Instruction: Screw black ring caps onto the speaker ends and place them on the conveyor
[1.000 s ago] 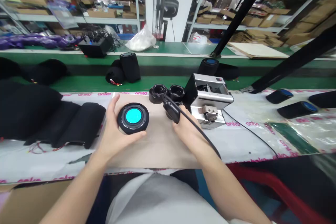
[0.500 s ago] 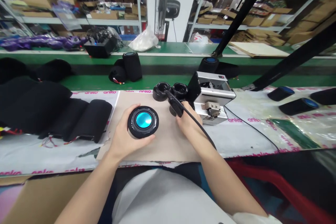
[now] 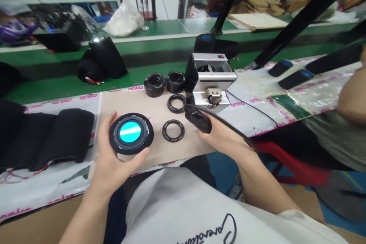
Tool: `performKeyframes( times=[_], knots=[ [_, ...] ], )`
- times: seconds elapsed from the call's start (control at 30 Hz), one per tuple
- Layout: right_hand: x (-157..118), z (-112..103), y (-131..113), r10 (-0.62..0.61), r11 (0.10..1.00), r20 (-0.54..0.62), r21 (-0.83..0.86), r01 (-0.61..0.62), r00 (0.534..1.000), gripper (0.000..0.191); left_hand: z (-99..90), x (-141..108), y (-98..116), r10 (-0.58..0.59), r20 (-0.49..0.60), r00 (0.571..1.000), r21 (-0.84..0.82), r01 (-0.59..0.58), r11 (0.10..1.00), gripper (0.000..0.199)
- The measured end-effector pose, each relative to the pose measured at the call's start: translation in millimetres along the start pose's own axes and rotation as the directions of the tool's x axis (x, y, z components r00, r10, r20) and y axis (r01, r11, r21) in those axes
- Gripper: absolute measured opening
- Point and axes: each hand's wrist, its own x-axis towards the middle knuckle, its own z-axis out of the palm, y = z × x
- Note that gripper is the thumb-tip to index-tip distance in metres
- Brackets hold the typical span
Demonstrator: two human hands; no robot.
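Note:
My left hand is wrapped round a cylindrical black speaker, its shiny cyan disc facing up and whitish patches on the rim round it. My right hand grips a black corded hand tool, whose cable runs back over the wrist; its exact kind is unclear. Between the hands, a black ring lies flat on the tan board. A second black ring lies just behind it, close to the tool's tip. Farther back are two stacks of black rings, a left stack and a right stack.
A silver machine stands right of the ring stacks. Black fabric-covered speaker bodies with loose wires lie at left. More speakers stand at right, near another person's arm. A white plastic bag sits on the rear shelf.
My right hand has drawn back from the rings with the black tool, and two flat rings now show on the board. The left hand still holds the speaker. The view has shifted.

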Motion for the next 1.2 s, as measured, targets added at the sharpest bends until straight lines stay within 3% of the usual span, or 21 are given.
performKeyframes(
  times=[0.1,0.2,0.27,0.4,0.47,0.57,0.63,0.7,0.8,0.9,0.97,1.07,1.2],
  knots=[
    [-3.9,-2.4,4.5,0.062,0.998,-0.061,0.014,-0.061,0.996,0.048,-7.1,-4.3,-2.5,-0.048,0.099,0.994,-0.055,0.054,0.997,0.112],
    [-4.5,11.3,-2.2,0.034,0.999,-0.045,0.009,-0.033,0.998,0.047,-11.6,-1.4,-1.8,-0.063,0.123,0.99,-0.101,0.076,0.992,0.111],
    [-2.8,27.3,-13.0,-0.004,1.0,-0.023,-0.018,0.004,1.0,0.046,-10.7,3.1,0.3,-0.04,0.072,0.997,-0.105,0.047,0.993,0.108],
    [0.7,55.7,-37.0,-0.053,0.991,0.028,-0.123,0.056,0.998,0.063,-1.3,9.0,3.4,0.037,-0.12,0.992,0.004,-0.037,0.999,0.098],
    [1.9,61.1,-40.8,-0.089,0.982,0.066,-0.164,0.098,0.994,0.057,3.1,9.5,2.8,0.068,-0.185,0.98,0.01,-0.068,0.998,0.097],
    [7.3,58.4,-30.2,-0.185,0.963,0.128,-0.172,0.205,0.974,0.039,4.6,10.3,2.8,0.102,-0.143,0.984,-0.049,-0.11,0.993,0.099],
    [12.3,52.6,-18.0,-0.254,0.949,0.171,-0.146,0.279,0.952,0.055,3.5,10.6,5.2,0.104,-0.093,0.99,-0.047,-0.109,0.993,0.098],
    [14.9,45.8,-8.6,-0.292,0.942,0.184,-0.115,0.315,0.939,0.068,3.9,9.9,8.5,0.098,-0.119,0.988,0.024,-0.096,0.995,0.091],
    [12.2,38.3,-5.9,-0.248,0.962,0.103,-0.09,0.257,0.963,0.058,10.9,6.2,11.7,0.142,-0.258,0.956,0.137,-0.109,0.985,0.084],
    [7.7,37.7,-13.0,-0.155,0.985,0.029,-0.068,0.157,0.987,0.058,21.1,0.2,12.7,0.123,-0.322,0.939,0.144,-0.08,0.986,0.092],
    [6.3,41.3,-19.1,-0.121,0.991,0.017,-0.058,0.122,0.993,0.06,23.3,-3.4,12.2,0.063,-0.27,0.961,0.111,-0.034,0.993,0.098],
    [7.2,50.8,-28.3,-0.111,0.991,0.008,-0.069,0.111,0.994,0.056,15.2,-5.2,9.5,0.0,-0.105,0.994,-0.002,0.0,1.0,0.104],
    [12.2,62.2,-38.1,-0.097,0.988,0.025,-0.116,0.099,0.995,0.057,-5.1,-0.9,8.5,-0.043,0.065,0.997,-0.172,0.054,0.984,0.106]
  ],
)
